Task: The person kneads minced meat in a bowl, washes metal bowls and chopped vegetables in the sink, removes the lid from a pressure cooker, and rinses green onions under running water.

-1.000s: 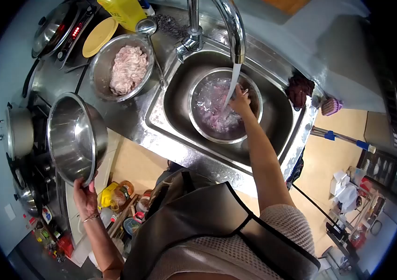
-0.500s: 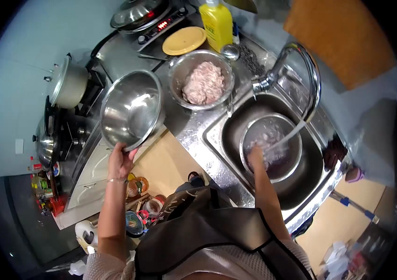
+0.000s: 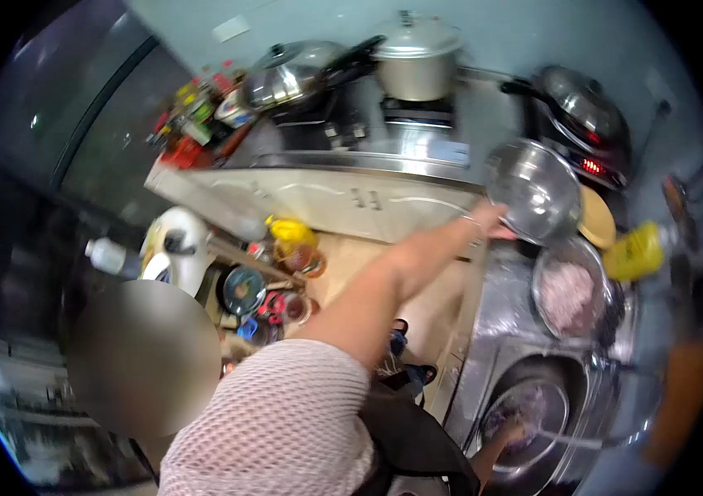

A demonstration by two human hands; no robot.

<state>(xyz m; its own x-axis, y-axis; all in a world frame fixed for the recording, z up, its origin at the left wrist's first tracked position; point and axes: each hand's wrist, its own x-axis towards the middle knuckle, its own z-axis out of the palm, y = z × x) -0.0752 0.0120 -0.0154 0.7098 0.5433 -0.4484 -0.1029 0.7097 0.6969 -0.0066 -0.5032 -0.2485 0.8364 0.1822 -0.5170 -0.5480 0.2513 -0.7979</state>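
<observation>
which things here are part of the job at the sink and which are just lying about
Part of the job:
- left hand, held bowl
- right hand, sink bowl, water
- probably the meat

Seemingly just about:
- yellow bottle
- pressure cooker
- white jug

- Raised bowl: shiny silver
- Meat: pale pink
- Round lid: soft yellow
- Bottle: bright yellow
- Sleeve: pinkish white, with a small net-like pattern
- Apron: black
- Cupboard doors: cream, with curved line patterns
- Cooker digits: glowing red
- Floor: light tan
- Wall: pale blue-grey
- Board: orange-brown
</observation>
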